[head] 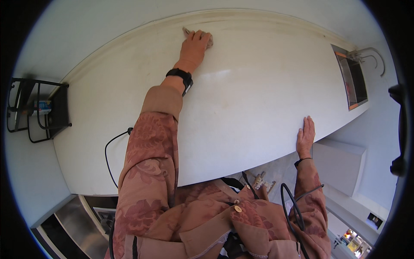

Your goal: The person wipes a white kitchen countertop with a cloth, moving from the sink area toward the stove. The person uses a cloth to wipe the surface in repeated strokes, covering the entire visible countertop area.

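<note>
My left hand (194, 48) is closed over a crumpled grey-brown cloth (209, 39) pressed on a long white countertop (252, 106). That arm reaches far forward, close to the discoloured back edge of the surface. Folds of the cloth show on both sides of my fingers, while the rest is hidden under the hand. Over at the right, my right hand (306, 136) rests flat by the front edge of the countertop and holds nothing. Faint yellowish stains mark the white surface.
A recessed sink (354, 82) with a curved metal faucet (376, 51) is at the far right. At the left end stands a black metal rack (38, 106) holding a blue packet (42, 106). A black cable (106, 152) crosses the countertop's left part. Below right is a white box-like unit (336, 165).
</note>
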`<state>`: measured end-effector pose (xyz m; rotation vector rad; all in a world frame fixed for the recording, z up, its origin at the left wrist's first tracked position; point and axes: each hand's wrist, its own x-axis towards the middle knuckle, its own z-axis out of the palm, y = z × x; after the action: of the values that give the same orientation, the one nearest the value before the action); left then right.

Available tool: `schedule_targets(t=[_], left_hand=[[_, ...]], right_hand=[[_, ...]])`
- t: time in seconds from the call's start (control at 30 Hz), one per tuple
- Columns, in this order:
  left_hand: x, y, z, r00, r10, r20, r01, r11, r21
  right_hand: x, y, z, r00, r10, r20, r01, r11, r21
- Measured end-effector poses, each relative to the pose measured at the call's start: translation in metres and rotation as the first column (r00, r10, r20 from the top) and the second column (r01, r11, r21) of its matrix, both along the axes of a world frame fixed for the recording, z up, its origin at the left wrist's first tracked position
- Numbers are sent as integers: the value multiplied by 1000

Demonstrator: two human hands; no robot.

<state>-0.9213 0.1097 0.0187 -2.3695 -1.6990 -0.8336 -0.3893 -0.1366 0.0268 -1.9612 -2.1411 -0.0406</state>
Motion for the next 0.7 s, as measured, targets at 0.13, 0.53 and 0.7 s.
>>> schedule_targets(t=[0.13, 0.53, 0.7], left_hand=[[-27, 33, -6, 992, 111, -66, -113, 993, -28], [-237, -8, -14, 953, 281, -110, -293, 948, -123], [-335, -74, -13, 832, 524, -181, -551, 817, -170]], right_hand=[[-1, 0, 0, 1000, 0, 5, 0, 1000, 6], [-6, 1, 3, 1000, -14, 4, 14, 1000, -21], [-6, 1, 3, 1000, 12, -18, -12, 1000, 3]])
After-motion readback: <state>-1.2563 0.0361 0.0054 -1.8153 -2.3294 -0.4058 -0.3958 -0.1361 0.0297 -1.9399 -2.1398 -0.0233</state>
